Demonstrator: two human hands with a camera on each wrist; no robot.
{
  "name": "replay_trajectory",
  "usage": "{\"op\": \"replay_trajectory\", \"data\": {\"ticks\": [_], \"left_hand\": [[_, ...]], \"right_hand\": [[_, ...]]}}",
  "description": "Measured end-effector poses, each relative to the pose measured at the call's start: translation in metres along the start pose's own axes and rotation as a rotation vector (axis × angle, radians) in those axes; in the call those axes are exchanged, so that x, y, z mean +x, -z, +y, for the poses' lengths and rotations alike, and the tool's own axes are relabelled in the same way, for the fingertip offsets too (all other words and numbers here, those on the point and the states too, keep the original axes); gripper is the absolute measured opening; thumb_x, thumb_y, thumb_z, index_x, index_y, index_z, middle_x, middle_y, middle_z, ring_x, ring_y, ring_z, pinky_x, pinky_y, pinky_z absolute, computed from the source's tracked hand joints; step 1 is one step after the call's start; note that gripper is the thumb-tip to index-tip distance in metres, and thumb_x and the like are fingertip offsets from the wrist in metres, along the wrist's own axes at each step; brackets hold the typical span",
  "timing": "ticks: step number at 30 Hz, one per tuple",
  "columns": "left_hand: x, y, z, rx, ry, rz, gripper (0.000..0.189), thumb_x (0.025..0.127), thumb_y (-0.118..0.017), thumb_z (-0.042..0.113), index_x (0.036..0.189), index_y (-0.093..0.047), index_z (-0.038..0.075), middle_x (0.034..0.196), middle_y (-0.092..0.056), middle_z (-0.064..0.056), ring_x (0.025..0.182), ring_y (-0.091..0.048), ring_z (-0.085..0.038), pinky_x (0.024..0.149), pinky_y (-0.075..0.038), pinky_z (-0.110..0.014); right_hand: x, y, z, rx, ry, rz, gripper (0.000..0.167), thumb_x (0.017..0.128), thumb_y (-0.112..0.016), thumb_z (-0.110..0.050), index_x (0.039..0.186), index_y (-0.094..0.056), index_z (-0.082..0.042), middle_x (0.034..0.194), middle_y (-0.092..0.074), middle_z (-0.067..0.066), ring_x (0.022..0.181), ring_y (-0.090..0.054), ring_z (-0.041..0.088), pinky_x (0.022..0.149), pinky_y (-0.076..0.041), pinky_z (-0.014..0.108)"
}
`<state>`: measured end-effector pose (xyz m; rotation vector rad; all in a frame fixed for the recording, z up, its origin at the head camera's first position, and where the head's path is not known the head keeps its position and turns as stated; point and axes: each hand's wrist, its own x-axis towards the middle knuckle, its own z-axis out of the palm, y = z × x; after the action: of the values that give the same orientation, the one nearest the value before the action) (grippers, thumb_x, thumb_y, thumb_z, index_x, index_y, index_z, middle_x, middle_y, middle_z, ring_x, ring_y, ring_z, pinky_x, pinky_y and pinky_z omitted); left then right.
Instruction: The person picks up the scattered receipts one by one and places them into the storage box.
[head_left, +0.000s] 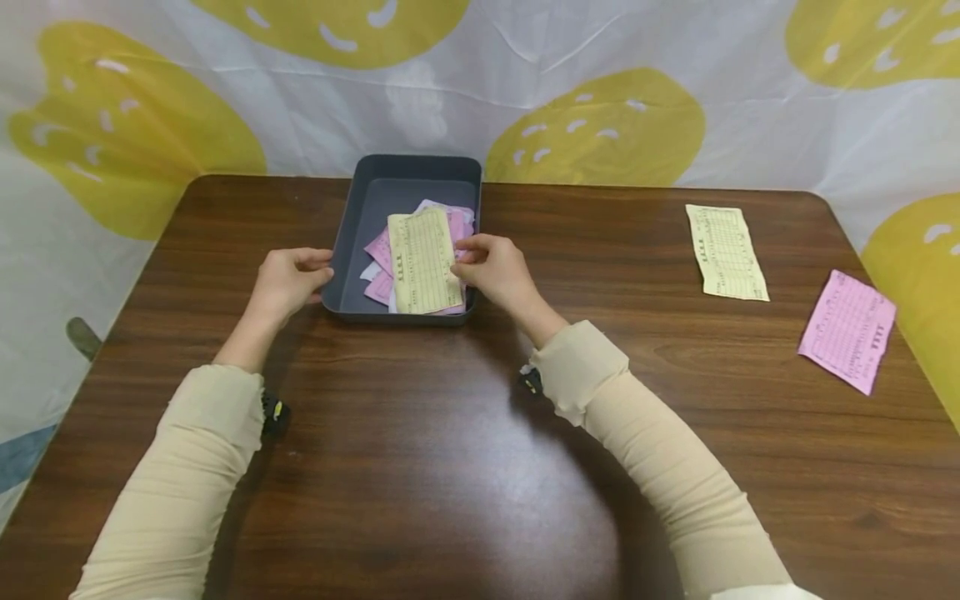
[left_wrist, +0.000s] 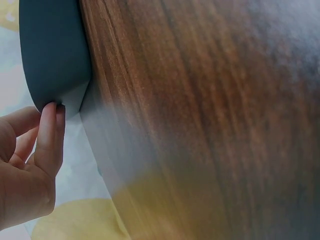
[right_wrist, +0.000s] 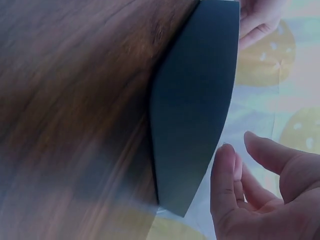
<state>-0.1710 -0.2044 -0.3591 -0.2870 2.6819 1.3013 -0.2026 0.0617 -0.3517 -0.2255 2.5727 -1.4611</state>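
A dark grey rectangular tray (head_left: 375, 196) stands at the back of the wooden table. In it lies a loose pile of pink slips (head_left: 380, 287) and white paper, with a yellow printed slip (head_left: 425, 258) on top. My left hand (head_left: 288, 279) grips the tray's left edge; in the left wrist view, fingertips of this hand (left_wrist: 37, 150) rest against the outer wall near a corner. Over the right rim, beside the yellow slip, is my right hand (head_left: 498, 267). The right wrist view shows that hand (right_wrist: 265, 187) with thumb and fingers apart, nothing visible between them.
On the table's right side lie another yellow slip (head_left: 726, 252) and, nearer the right edge, a pink slip (head_left: 849, 332). A white curtain with yellow shapes (head_left: 600, 129) hangs just behind the table (head_left: 450, 467).
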Motion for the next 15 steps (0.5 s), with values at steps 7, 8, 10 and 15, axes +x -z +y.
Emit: {"op": "replay_trajectory", "data": {"ticks": [7,8,10,15], "left_hand": [[0.000,0.001,0.002,0.000,0.003,0.005,0.039,0.096,-0.054,0.009,0.134,-0.053,-0.002,0.129,-0.058,-0.025,0.108,-0.061,-0.032,0.073,-0.060,-0.025],[0.000,0.001,0.002,-0.001,0.004,0.007,0.039,0.096,-0.054,0.009,0.133,-0.053,-0.002,0.129,-0.058,-0.026,0.108,-0.061,-0.032,0.073,-0.060,-0.025],[0.000,0.001,0.003,-0.002,0.008,0.008,0.039,0.096,-0.054,0.009,0.133,-0.053,-0.002,0.129,-0.058,-0.026,0.108,-0.061,-0.032,0.074,-0.060,-0.025],[0.001,0.000,0.002,-0.005,0.007,-0.001,0.040,0.096,-0.054,0.010,0.134,-0.052,-0.002,0.129,-0.058,-0.026,0.110,-0.060,-0.033,0.072,-0.060,-0.022]], "right_hand": [[0.002,0.020,0.007,0.021,0.002,0.037,0.032,0.085,-0.067,-0.006,0.116,-0.064,0.003,0.093,-0.066,0.015,0.073,-0.057,0.009,0.063,-0.050,0.014],[0.002,0.024,0.009,0.030,-0.004,0.044,0.032,0.085,-0.067,-0.005,0.116,-0.063,0.004,0.093,-0.065,0.014,0.072,-0.056,0.007,0.062,-0.051,0.015],[0.002,0.032,0.013,0.045,-0.016,0.059,0.033,0.086,-0.067,-0.005,0.117,-0.062,0.005,0.091,-0.064,0.013,0.068,-0.055,0.004,0.063,-0.054,0.016],[0.003,0.058,0.029,0.089,-0.063,0.102,0.036,0.088,-0.065,-0.005,0.121,-0.059,0.007,0.082,-0.059,0.000,0.065,-0.053,-0.002,0.067,-0.058,0.020]]}}
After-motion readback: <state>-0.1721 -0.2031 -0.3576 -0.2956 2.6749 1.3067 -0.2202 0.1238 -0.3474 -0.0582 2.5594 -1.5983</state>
